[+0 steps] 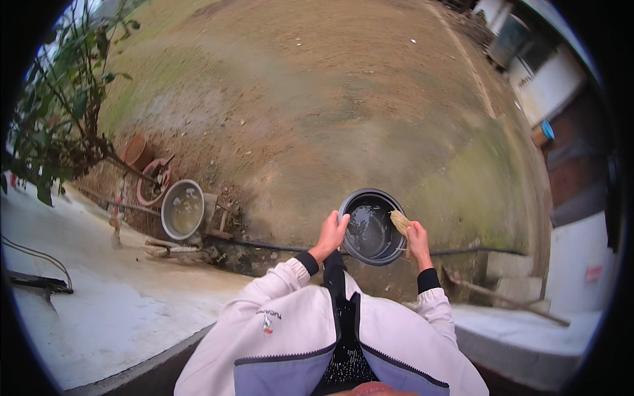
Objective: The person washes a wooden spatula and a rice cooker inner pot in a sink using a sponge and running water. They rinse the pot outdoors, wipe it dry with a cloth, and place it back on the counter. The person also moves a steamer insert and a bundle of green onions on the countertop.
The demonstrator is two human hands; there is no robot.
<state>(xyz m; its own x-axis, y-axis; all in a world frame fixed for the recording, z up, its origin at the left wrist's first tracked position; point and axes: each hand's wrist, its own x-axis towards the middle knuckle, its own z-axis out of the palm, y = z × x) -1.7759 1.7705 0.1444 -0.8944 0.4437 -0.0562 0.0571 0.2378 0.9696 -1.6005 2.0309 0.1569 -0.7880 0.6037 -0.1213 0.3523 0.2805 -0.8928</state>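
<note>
A dark round basin with a shiny wet inside is held out over the ground in front of me. My left hand grips its left rim, thumb over the edge. In my right hand is a pale tan, fibrous scrubber, which looks like a dried loofah, at the basin's right rim. Whether the fingers of my right hand also hold the rim is not clear.
At left, a metal basin holds cloudy water beside a potted shrub and clay pots. A black hose crosses the ground behind the dark basin. A long-handled tool lies at right near concrete blocks.
</note>
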